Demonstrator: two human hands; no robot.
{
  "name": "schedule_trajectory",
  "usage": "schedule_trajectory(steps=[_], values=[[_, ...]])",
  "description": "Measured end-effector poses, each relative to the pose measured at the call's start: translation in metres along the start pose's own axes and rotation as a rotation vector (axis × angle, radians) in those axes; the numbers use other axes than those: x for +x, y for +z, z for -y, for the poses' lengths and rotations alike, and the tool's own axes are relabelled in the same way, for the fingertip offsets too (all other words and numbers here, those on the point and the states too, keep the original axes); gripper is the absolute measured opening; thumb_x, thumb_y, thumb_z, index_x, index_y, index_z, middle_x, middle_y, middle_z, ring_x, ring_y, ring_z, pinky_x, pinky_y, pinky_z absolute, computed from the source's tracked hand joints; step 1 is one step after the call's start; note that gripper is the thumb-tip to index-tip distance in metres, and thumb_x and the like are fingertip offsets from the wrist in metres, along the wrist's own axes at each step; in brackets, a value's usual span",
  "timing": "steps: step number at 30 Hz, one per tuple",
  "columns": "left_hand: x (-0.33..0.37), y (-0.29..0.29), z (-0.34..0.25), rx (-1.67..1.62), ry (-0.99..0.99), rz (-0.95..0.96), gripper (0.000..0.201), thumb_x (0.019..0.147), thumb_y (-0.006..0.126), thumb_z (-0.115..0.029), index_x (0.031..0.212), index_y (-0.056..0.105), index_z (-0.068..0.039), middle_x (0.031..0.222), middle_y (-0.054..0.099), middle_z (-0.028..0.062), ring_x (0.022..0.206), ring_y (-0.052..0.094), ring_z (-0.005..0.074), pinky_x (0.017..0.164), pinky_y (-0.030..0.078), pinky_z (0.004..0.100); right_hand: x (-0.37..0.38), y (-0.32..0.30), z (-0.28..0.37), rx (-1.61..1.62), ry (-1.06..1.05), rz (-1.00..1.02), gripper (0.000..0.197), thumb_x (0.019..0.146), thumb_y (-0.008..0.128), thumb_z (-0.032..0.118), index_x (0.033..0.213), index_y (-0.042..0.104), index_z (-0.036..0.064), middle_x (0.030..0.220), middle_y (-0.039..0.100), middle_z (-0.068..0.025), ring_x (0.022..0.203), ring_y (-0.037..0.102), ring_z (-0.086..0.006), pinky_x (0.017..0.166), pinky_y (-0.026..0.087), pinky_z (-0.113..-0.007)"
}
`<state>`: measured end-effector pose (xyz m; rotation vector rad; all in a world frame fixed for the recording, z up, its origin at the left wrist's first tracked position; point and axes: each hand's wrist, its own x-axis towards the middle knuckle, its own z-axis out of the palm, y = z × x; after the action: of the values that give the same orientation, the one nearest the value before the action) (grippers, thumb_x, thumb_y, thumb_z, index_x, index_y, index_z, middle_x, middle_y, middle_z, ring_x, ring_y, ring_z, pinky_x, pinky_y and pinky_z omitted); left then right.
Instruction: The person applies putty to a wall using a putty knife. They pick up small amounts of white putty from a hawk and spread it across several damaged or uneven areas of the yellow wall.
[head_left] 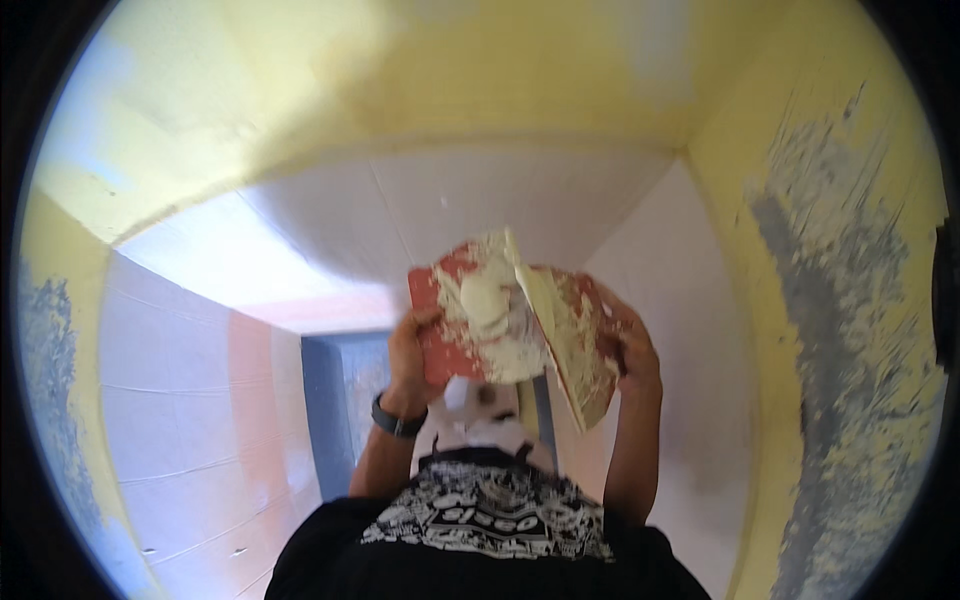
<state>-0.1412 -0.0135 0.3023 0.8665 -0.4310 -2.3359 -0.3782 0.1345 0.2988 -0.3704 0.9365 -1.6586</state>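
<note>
My left hand point(408, 360), with a dark watch at the wrist, grips a flat red board point(447, 348) by its left edge. A thick lump of cream-coloured putty point(485, 302) sits on that board's face. In my right hand point(634, 345) is a second flat red board point(590, 350), held by its right side, tilted and heavily smeared with putty. The two boards meet in front of my chest: the second one's long, putty-loaded edge lies against the right part of the first. Some of my right fingers are hidden behind the board.
Yellow walls point(520, 70) stand ahead and at both sides, with pale panelled surfaces point(190, 370) below. Rough grey and whitish patches point(830, 280) cover the right wall. A blue panel point(345, 400) shows low at left. A dark object point(943, 295) is at the right rim.
</note>
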Motion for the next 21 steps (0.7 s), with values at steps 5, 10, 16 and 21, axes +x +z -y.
schedule_trajectory(steps=[5, 10, 16, 21], values=[[0.033, 0.079, 0.027, -0.151, 0.183, 0.191, 0.056, 0.091, 0.045, -0.022, 0.140, 0.037, 0.003, 0.134, 0.052, 0.0214, 0.119, 0.056, 0.0346, 0.101, 0.047, 0.0501, 0.035, 0.006, 0.125, -0.222, -0.174, -0.015, 0.074, 0.082, 0.073, 0.023, 0.144, 0.040, 0.0003, 0.137, 0.052, -0.0079, 0.117, 0.056, -0.0170, 0.093, 0.049, -0.031], [0.054, 0.134, 0.047, -0.145, 0.214, 0.108, 0.056, 0.090, 0.041, -0.022, 0.140, 0.038, 0.002, 0.132, 0.054, 0.0213, 0.118, 0.057, 0.0370, 0.102, 0.046, 0.0523, 0.055, 0.063, 0.286, -0.108, -0.654, 0.031, 0.075, 0.079, 0.075, 0.012, 0.144, 0.039, 0.0035, 0.123, 0.057, -0.0083, 0.114, 0.057, -0.0216, 0.092, 0.051, -0.036], [0.024, 0.133, 0.016, -0.150, 0.250, 0.264, 0.055, 0.090, 0.040, -0.023, 0.140, 0.037, 0.001, 0.133, 0.054, 0.0211, 0.119, 0.056, 0.0379, 0.104, 0.044, 0.0528, 0.045, 0.235, 0.360, -0.737, -1.580, 0.147, 0.053, 0.093, 0.060, 0.005, 0.141, 0.038, -0.0035, 0.134, 0.052, -0.0158, 0.120, 0.054, -0.0215, 0.102, 0.045, -0.036], [0.058, 0.137, 0.035, -0.151, 0.271, 0.262, 0.055, 0.090, 0.039, -0.023, 0.140, 0.037, 0.001, 0.132, 0.054, 0.0211, 0.119, 0.056, 0.0385, 0.103, 0.045, 0.0526, 0.092, 0.290, 0.416, -1.419, -2.101, -0.025, 0.048, 0.087, 0.053, -0.008, 0.133, 0.054, 0.0043, 0.126, 0.063, -0.0151, 0.116, 0.061, -0.0295, 0.094, 0.051, -0.034]])
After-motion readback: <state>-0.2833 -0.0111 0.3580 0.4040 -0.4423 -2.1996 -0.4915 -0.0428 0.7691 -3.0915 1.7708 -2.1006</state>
